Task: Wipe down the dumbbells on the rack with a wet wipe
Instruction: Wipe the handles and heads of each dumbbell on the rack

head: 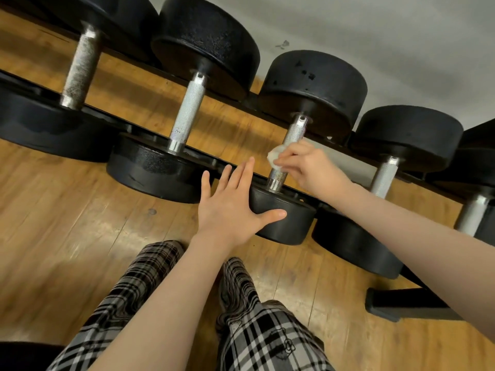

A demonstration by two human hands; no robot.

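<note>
Dumbbells point(288, 162) sit in a row on the black rack point(150, 129), and the action is on the 3rd one from the left. Right hand point(308, 170) is curled round its knurled steel handle point(293, 135), fingers point(292, 149) clamping a crumpled white wet wipe point(276, 156) against the metal, about midway along the bar. Bare handle shows above those fingers and a short shiny stretch below them, running down into the near black weight head point(284, 218). Left hand point(230, 207) is spread flat, fingers straight and apart, gripping nothing; its thumb point(273, 215) lies across that near head while the other 4 fingers reach past its left edge toward the rack rail. Just left of those fingers sits the neighbouring dumbbell point(184, 113), untouched. Below both forearms, plaid trousers point(254, 330) over a wooden floor point(67, 231).
</note>
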